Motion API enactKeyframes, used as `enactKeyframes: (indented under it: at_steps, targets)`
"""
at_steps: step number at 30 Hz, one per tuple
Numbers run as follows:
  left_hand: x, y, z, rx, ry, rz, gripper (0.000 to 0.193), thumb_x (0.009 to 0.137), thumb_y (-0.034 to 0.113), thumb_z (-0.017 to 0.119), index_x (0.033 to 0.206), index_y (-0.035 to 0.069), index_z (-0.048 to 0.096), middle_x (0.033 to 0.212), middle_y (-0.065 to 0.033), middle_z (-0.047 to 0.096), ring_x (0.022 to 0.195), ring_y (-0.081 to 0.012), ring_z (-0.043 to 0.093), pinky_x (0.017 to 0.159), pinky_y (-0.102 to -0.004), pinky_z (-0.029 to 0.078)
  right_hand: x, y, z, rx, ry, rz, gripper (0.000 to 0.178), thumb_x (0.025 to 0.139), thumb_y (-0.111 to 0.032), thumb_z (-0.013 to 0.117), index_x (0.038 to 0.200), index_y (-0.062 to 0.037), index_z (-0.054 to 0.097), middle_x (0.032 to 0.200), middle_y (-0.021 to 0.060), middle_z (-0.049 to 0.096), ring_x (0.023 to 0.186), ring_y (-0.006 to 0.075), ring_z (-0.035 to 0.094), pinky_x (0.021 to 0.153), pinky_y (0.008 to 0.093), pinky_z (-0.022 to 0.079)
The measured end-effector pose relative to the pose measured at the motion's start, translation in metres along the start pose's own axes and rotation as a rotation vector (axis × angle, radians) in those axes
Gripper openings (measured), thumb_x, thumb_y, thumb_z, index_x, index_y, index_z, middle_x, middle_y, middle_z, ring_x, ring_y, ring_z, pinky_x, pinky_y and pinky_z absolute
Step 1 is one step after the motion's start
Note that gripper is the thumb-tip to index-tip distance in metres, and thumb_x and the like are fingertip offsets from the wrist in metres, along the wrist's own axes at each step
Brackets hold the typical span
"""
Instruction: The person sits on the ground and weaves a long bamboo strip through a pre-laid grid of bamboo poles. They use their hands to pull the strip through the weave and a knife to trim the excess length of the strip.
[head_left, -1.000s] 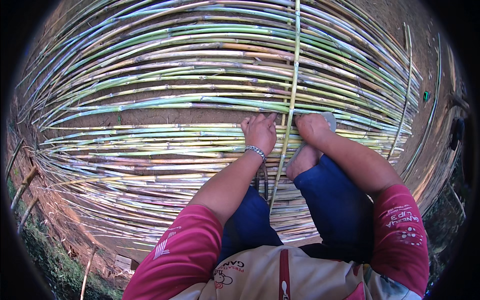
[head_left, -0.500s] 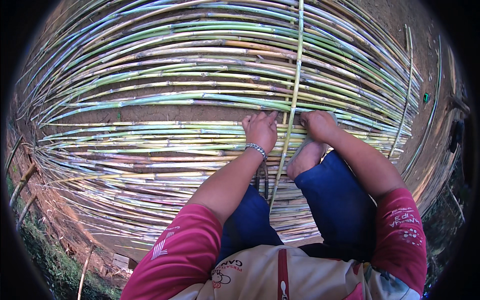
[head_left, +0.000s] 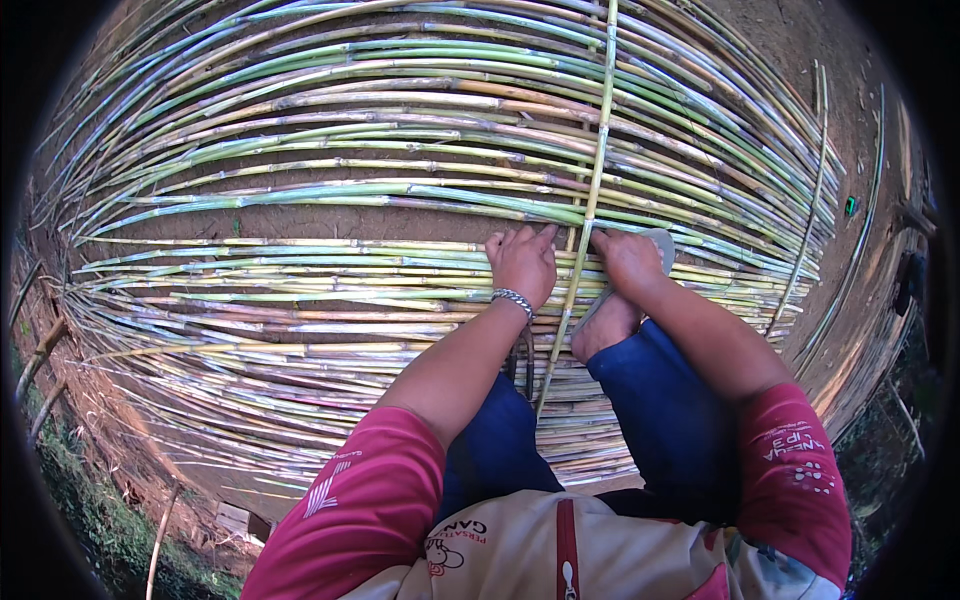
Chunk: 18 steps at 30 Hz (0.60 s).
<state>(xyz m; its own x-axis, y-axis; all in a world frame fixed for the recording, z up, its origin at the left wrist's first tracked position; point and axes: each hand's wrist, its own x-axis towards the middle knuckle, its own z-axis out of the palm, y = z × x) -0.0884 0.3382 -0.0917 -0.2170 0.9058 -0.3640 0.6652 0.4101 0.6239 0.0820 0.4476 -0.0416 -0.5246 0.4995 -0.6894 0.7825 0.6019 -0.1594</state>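
Many long thin canes, green, yellow and pinkish, lie side by side in a curved layer before me. A yellow-green cross cane runs over them, away from me, between my hands. My left hand is left of it, its bent fingers closed over the far edge of the nearer group of canes. Right of the cross cane, my right hand is closed, fingertips beside the cane; what they pinch is too small to make out. A pliers-like tool with dark handles shows below my left wrist.
My sandalled foot rests on the canes below my right hand. Another thin cane crosses at the right. Bare brown soil shows in a gap between two groups of canes. Sticks stand at the left edge.
My right hand has moved slightly left and down, closer to the cross cane, and its elbow has dropped a little. More of the sandal shows. My left hand stays almost in place.
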Motion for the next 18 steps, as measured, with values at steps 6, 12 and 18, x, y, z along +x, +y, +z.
enactKeyframes:
  at_steps: [6,12,18]
  targets:
    - [0.000,0.000,0.001,-0.007,0.005,-0.004,0.030,0.092,0.018,0.068,0.120,0.019,0.078,0.091,-0.0052,0.066,0.099,-0.0256,0.062,0.103,-0.0449,0.033,-0.005,-0.004,0.018,0.291,0.220,0.141,0.020,0.091,-0.010,0.062,0.105,-0.0120,0.075,0.106,0.0144,0.074,0.096,0.0385,0.071,0.083,0.0509,0.055]
    - [0.000,0.000,0.001,-0.009,0.008,-0.004,0.031,0.091,0.017,0.069,0.120,0.019,0.078,0.090,-0.0040,0.066,0.099,-0.0248,0.062,0.102,-0.0453,0.034,-0.004,-0.007,0.024,0.377,0.274,0.193,0.020,0.093,-0.013,0.062,0.108,-0.0117,0.075,0.105,0.0157,0.075,0.098,0.0400,0.071,0.086,0.0484,0.056]
    - [0.000,0.002,0.000,-0.010,0.013,-0.002,0.031,0.090,0.016,0.069,0.120,0.020,0.078,0.091,-0.0036,0.066,0.100,-0.0248,0.062,0.102,-0.0456,0.034,0.005,-0.013,0.023,0.202,0.138,0.241,0.013,0.088,-0.009,0.062,0.097,-0.0076,0.071,0.098,0.0169,0.076,0.096,0.0366,0.073,0.085,0.0476,0.057]
